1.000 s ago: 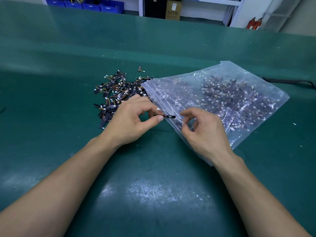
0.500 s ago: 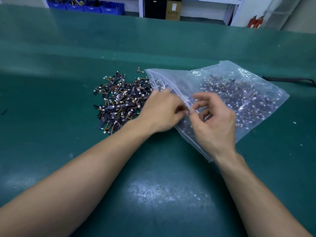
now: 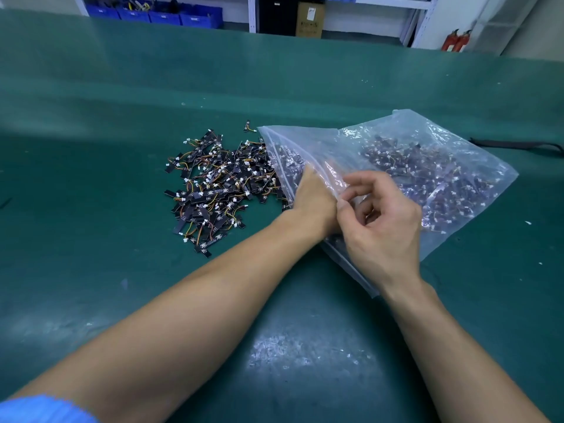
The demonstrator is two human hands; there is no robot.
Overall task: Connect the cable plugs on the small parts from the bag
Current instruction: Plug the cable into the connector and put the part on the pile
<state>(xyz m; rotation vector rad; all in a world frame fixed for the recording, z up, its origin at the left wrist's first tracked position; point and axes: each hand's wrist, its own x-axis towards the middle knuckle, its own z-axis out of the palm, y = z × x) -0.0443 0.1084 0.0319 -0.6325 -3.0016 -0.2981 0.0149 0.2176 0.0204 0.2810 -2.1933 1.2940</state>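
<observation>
A clear plastic zip bag [image 3: 427,166] full of small black parts with orange and yellow wires and white plugs lies on the green table, its mouth facing left. A loose pile of the same small parts [image 3: 213,184] lies just left of the bag's mouth. My left hand [image 3: 311,203] reaches into the mouth; its fingers are hidden behind the crinkled plastic. My right hand [image 3: 384,227] pinches the bag's upper lip between thumb and forefinger and holds it raised over the left hand.
The green mat [image 3: 122,270] stretches wide on all sides. A black strap or cable [image 3: 518,145] lies behind the bag at the right. Beyond the table's far edge stand shelves with blue bins [image 3: 158,13], a cardboard box [image 3: 309,21] and red fire extinguishers [image 3: 454,41].
A second ago my left hand pinched one black part in front of the bag. It has since moved right, into the bag's mouth, while my right hand took the bag's lip.
</observation>
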